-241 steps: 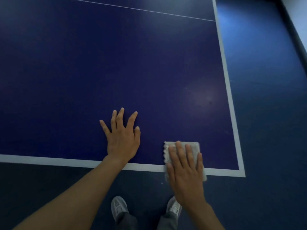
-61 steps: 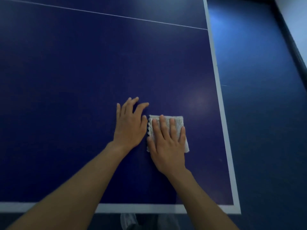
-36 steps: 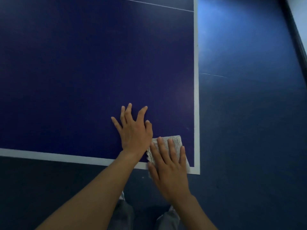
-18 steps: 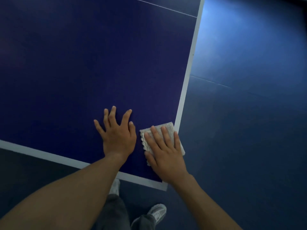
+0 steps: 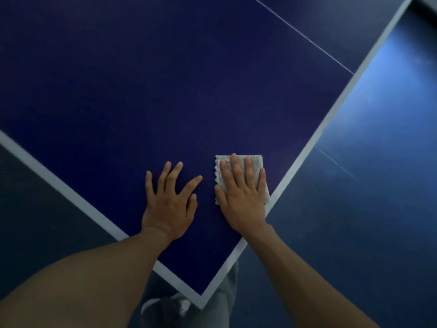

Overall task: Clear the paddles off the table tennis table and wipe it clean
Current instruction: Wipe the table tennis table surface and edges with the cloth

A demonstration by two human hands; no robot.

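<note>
Two bare hands are being pressed flat onto the dark blue table tennis table (image 5: pixel 142 91), close to its near corner, which is being pointed toward the bottom of the view. The left hand (image 5: pixel 169 204) is being rested palm-down on the bare surface, its fingers straight and spread apart, with nothing being held. The right hand (image 5: pixel 243 197) is being kept just beside it on the right, and the two hands are not touching. Under the right hand a pale folded cloth (image 5: pixel 257 163) is being pressed against the tabletop by straight fingers lying close together; no finger is being curled round it. The cloth's far edge and scalloped left edge are being left in sight past the fingers, and its lower right corner is being laid near the white border stripe (image 5: pixel 307 147) along the table's right edge. A thin white line (image 5: pixel 302 36) is being seen crossing the surface at the upper right. Beyond the edge, blue floor (image 5: pixel 378 209) is being lit brighter toward the top right. Below the corner, a grey trouser leg (image 5: pixel 228 292) is being partly hidden by the table.
</note>
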